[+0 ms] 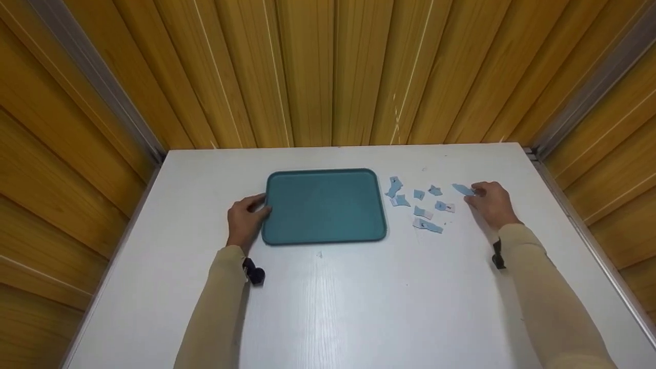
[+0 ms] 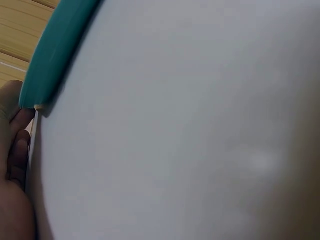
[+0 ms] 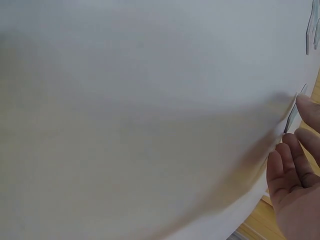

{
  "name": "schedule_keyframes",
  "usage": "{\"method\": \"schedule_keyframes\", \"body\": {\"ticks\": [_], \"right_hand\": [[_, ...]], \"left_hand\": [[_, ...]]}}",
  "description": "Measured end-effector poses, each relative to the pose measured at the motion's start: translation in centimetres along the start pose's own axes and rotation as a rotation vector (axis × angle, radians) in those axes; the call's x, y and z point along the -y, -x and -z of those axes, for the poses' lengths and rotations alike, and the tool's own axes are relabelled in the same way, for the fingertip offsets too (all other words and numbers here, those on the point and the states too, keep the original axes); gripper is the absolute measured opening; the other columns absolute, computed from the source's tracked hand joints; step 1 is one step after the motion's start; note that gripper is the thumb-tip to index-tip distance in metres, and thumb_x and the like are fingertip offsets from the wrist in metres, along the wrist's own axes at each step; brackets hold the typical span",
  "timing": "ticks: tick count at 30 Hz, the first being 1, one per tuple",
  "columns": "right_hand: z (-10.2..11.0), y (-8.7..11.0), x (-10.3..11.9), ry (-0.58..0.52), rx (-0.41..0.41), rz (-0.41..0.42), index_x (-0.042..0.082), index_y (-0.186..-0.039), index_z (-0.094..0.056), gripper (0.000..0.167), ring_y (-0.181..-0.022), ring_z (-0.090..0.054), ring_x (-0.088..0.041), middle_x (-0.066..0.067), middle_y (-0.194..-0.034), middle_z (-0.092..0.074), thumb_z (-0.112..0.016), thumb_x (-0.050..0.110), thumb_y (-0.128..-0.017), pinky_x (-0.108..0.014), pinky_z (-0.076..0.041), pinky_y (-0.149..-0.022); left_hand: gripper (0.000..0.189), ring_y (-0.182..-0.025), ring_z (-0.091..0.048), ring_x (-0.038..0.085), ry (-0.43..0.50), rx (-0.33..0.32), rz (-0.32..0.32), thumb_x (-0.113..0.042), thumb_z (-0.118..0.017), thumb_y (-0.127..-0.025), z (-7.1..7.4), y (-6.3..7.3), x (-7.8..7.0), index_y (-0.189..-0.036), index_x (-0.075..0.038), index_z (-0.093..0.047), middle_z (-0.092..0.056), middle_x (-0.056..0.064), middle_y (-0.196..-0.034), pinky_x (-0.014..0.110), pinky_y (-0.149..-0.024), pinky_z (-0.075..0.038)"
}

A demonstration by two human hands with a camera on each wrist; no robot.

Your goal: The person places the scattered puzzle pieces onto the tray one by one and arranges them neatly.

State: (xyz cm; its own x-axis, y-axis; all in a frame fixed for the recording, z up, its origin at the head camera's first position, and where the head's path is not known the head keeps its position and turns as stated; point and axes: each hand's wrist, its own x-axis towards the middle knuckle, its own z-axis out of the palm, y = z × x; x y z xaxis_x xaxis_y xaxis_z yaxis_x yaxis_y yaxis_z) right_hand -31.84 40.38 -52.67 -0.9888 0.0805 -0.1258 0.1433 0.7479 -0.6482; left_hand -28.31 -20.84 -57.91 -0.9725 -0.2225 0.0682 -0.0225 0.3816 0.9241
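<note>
My left hand (image 1: 243, 220) holds the left edge of a teal rectangular tray (image 1: 325, 207), thumb at the rim and fingers beside it. The left wrist view shows a corner of the tray (image 2: 57, 55) with fingers (image 2: 20, 150) curled below it. Over on the right, my right hand (image 1: 492, 204) pinches the right end of a pointed light-blue paper scrap (image 1: 463, 189) between thumb and fingers. That scrap (image 3: 292, 116) appears edge-on in the right wrist view, between the thumb and fingertips.
Several torn blue-and-white paper scraps, including a long one (image 1: 428, 226) and a small one (image 1: 418, 194), lie between the tray and my right hand. All rest on a white table (image 1: 328, 302). Wood-look panels (image 1: 333, 72) close off its back and sides.
</note>
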Motion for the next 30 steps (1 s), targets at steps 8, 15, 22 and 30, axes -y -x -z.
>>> {"method": "schedule_keyframes", "body": {"ticks": [8, 15, 22, 30], "right_hand": [[-0.2, -0.2, -0.1, 0.003, -0.034, 0.006, -0.014, -0.138, -0.056, 0.042, -0.126, -0.049, -0.048, -0.033, -0.136, -0.053, -0.062, 0.015, -0.107, -0.062, -0.039, -0.113], [0.2, -0.5, 0.4, 0.031, -0.034, -0.014, -0.014, -0.126, -0.062, 0.039, -0.114, -0.053, -0.044, -0.031, -0.125, -0.060, -0.063, 0.019, -0.105, -0.059, -0.046, -0.103], [0.0, -0.6, 1.1, 0.028, -0.009, -0.050, -0.012, -0.129, -0.059, 0.043, -0.116, -0.052, -0.043, -0.030, -0.127, -0.058, -0.063, 0.023, -0.104, -0.059, -0.046, -0.105], [-0.6, -0.8, 2.7, -0.025, -0.001, 0.015, -0.009, -0.137, -0.056, 0.045, -0.120, -0.052, -0.043, -0.028, -0.133, -0.057, -0.064, 0.023, -0.106, -0.058, -0.044, -0.110]], "left_hand": [[0.038, -0.124, -0.062, 0.024, 0.011, -0.001, -0.011, -0.012, -0.082, -0.093, 0.0, 0.0, -0.1, -0.131, -0.009, -0.076, -0.071, 0.008, -0.128, 0.041, -0.108, -0.048], [0.037, -0.121, -0.061, 0.022, -0.011, -0.012, 0.010, -0.017, -0.081, -0.095, 0.0, 0.1, -0.3, -0.131, -0.012, -0.076, -0.070, 0.004, -0.126, 0.039, -0.107, -0.048], [0.038, -0.123, -0.062, 0.021, -0.018, -0.013, 0.006, -0.017, -0.081, -0.095, 0.1, 0.2, -0.4, -0.132, -0.010, -0.075, -0.070, 0.005, -0.128, 0.039, -0.108, -0.048], [0.037, -0.123, -0.062, 0.020, 0.002, -0.010, -0.005, -0.017, -0.082, -0.095, 0.0, 0.3, -0.2, -0.131, -0.011, -0.076, -0.071, 0.004, -0.127, 0.037, -0.108, -0.048]]}}
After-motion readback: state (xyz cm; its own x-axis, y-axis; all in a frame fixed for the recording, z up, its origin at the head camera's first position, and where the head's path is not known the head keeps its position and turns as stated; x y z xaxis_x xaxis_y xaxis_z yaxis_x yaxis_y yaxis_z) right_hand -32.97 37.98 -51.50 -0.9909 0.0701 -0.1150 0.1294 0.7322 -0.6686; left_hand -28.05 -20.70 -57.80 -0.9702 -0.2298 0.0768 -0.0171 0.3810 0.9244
